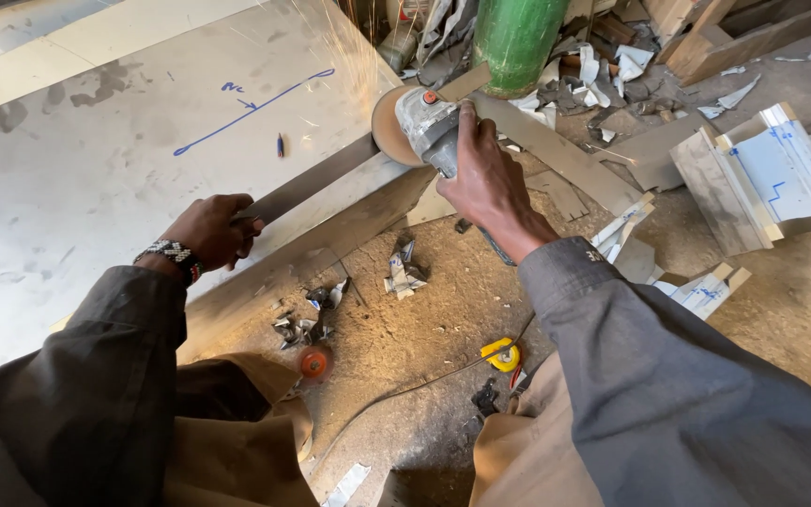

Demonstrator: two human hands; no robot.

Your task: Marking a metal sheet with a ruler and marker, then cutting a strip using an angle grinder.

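My right hand [488, 178] grips a grey angle grinder [429, 122] whose disc [389, 127] meets the edge of a big metal sheet [96, 160]. Faint sparks fly up toward the top of the sheet. My left hand [208, 230], with a beaded wristband, holds down a narrow metal strip [316, 178] that runs along the sheet's edge toward the disc. Blue marker lines and an arrow are drawn on the sheet.
A green cylinder [515, 38] stands beyond the grinder. Folded metal profiles [767, 178] and offcuts [404, 274] litter the dirt floor. A yellow tape measure [503, 355], an orange disc [313, 362] and the grinder's cable [405, 390] lie near my knees.
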